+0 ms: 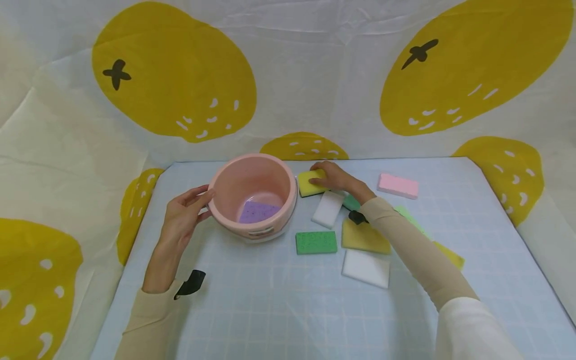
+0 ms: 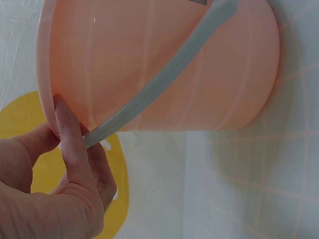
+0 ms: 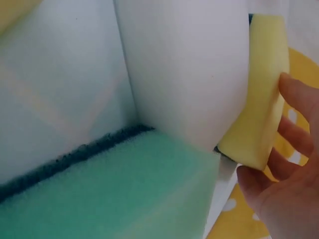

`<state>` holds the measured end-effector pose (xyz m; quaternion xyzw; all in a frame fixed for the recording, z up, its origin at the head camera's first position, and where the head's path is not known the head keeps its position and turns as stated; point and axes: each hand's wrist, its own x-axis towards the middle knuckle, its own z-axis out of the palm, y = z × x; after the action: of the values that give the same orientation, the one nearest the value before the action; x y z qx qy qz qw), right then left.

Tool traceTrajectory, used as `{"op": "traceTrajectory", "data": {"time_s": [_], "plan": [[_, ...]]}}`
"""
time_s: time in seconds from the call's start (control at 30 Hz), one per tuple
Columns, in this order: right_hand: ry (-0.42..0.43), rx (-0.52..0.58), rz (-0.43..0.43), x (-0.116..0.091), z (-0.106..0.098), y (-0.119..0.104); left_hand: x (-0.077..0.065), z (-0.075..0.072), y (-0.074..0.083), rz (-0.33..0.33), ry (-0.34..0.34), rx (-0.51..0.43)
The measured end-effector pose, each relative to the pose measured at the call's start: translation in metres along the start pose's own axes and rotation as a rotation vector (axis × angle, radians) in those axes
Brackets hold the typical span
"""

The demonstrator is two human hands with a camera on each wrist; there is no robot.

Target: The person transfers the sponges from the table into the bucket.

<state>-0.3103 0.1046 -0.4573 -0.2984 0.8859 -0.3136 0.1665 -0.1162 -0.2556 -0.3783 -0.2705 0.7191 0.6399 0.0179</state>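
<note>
A pink bucket [image 1: 252, 227] stands upright on the table, with a purple sponge [image 1: 258, 212] lying on its bottom. My left hand [image 1: 182, 215] pinches the bucket's rim on the left side; in the left wrist view, its fingers are beside the grey handle [image 2: 164, 79]. Just right of the bucket, my right hand [image 1: 335, 176] grips a yellow sponge [image 1: 310, 183] with a dark scouring side. Thumb and fingertips press on the sponge's edges in the right wrist view. Close to that hand lie a white sponge [image 1: 328, 210] and a teal sponge [image 3: 114, 184], partly under my forearm in the head view.
A green sponge [image 1: 316, 242], a larger yellow sponge [image 1: 364, 237] and a white block [image 1: 366, 268] lie nearer me. Beyond my right arm are a pink sponge [image 1: 398, 185], a light green one [image 1: 411, 220] and another yellow one [image 1: 450, 255]. Patterned cloth [image 1: 315, 100] hangs behind the table.
</note>
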Motion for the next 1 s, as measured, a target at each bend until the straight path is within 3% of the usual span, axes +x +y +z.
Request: {"op": "traceTrajectory", "data": {"time_s": [0.4,0.8,1.0], "plan": [[-0.010,-0.039,-0.019,-0.006,-0.007,-0.003,-0.001,0.000,-0.002,0.010,-0.001,-0.024],[-0.056,-0.181,-0.081,-0.019,-0.022,-0.019,-0.001,0.001,0.000,0.002,0.000,-0.032],[-0.011,-0.178,-0.116,-0.028,-0.031,-0.029,-0.002,0.001,0.001,-0.006,-0.002,-0.033]]}}
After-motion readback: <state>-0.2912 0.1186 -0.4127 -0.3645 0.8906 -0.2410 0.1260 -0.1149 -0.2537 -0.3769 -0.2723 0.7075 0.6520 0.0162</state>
